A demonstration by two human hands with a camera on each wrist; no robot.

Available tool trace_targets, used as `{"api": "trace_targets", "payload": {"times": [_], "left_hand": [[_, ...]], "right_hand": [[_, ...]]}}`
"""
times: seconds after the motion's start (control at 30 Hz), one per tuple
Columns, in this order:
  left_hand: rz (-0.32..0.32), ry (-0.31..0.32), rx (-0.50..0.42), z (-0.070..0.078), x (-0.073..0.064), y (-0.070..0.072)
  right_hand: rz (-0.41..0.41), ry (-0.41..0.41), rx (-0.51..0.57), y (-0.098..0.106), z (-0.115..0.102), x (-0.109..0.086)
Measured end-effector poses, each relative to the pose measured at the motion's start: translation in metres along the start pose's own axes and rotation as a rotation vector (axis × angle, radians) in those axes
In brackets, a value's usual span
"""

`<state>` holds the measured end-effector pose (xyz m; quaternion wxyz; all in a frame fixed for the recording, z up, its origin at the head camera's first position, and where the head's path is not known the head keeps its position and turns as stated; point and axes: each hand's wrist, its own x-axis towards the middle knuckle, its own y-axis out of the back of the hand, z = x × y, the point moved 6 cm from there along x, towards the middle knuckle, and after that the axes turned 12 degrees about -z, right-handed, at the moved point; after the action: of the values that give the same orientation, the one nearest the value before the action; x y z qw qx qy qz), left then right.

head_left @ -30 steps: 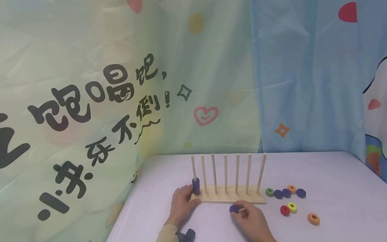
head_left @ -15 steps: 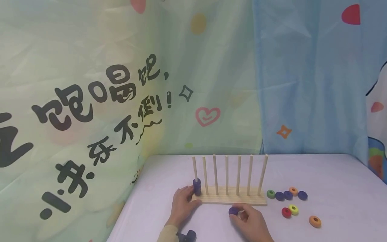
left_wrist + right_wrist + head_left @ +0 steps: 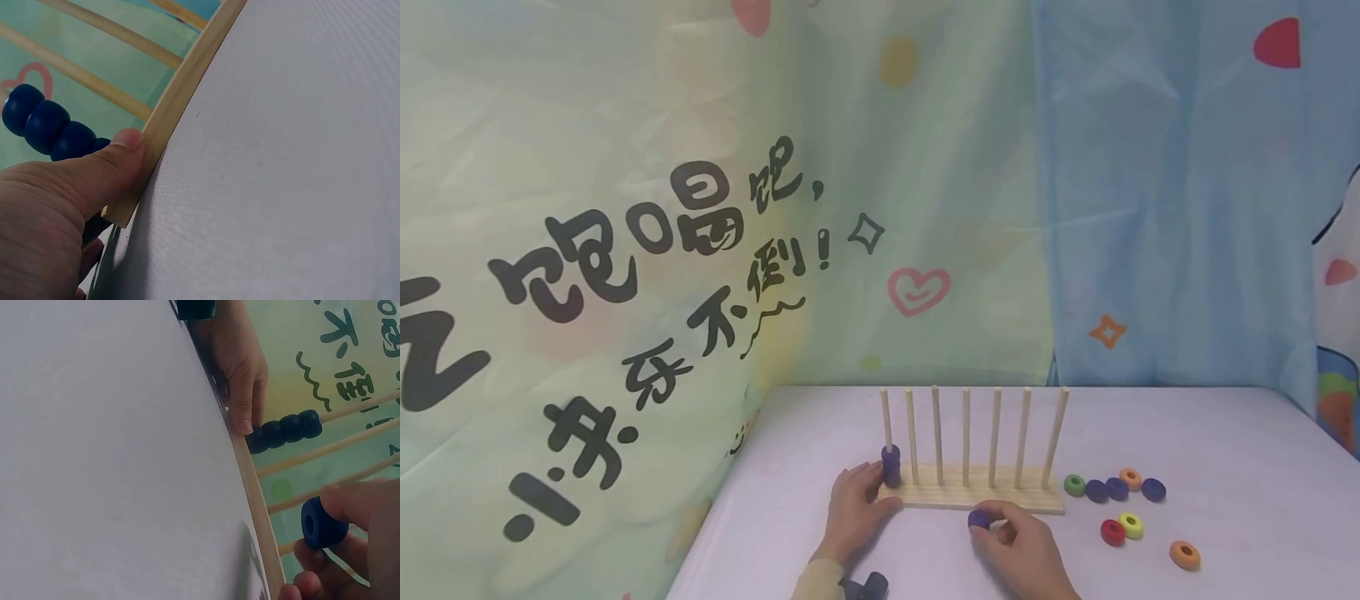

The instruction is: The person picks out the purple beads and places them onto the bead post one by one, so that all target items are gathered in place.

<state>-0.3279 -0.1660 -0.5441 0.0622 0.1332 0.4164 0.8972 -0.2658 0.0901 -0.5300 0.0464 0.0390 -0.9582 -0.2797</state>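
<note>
A wooden peg rack (image 3: pixel 970 497) with several upright rods stands on the table. Several dark blue beads (image 3: pixel 891 467) are stacked on its leftmost rod; in the left wrist view these beads (image 3: pixel 47 127) sit just above my thumb. My left hand (image 3: pixel 856 510) grips the rack's left end, its thumb on the front edge of the base (image 3: pixel 134 169). Pinched between the thumb and fingers of my right hand (image 3: pixel 1024 546) is a loose dark blue bead (image 3: pixel 980 518), in front of the base. The right wrist view shows the hole of this bead (image 3: pixel 325 524) facing the camera side.
Right of the rack lie loose beads: a green one (image 3: pixel 1075 485), several blue ones (image 3: pixel 1153 489), an orange one (image 3: pixel 1131 478), a red one (image 3: pixel 1112 532), a yellow one (image 3: pixel 1131 525) and another orange one (image 3: pixel 1185 555). A printed curtain (image 3: pixel 925 208) hangs behind the white table (image 3: pixel 1240 442).
The head view has shifted slightly, so the scene sits a little lower and further right. Both hands keep their holds, and the right hand's bead has barely moved.
</note>
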Motion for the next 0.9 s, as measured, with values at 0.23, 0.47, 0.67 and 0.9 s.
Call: {"api": "trace_targets", "payload": {"times": [0.23,0.47,0.67,0.9], "left_hand": [[0.003,-0.008,0.013,0.001,0.001,0.0],[0.005,-0.013,0.006,0.005,-0.001,0.002],[0.005,-0.022,-0.002,0.005,-0.002,0.002],[0.006,-0.018,0.007,0.004,-0.002,0.003]], "right_hand": [[-0.009,0.023,0.013,-0.002,-0.01,-0.001],[-0.034,0.053,0.057,-0.008,-0.018,0.001],[-0.041,0.056,0.1,-0.002,-0.023,0.004],[-0.033,0.086,0.152,0.004,-0.04,0.01]]}}
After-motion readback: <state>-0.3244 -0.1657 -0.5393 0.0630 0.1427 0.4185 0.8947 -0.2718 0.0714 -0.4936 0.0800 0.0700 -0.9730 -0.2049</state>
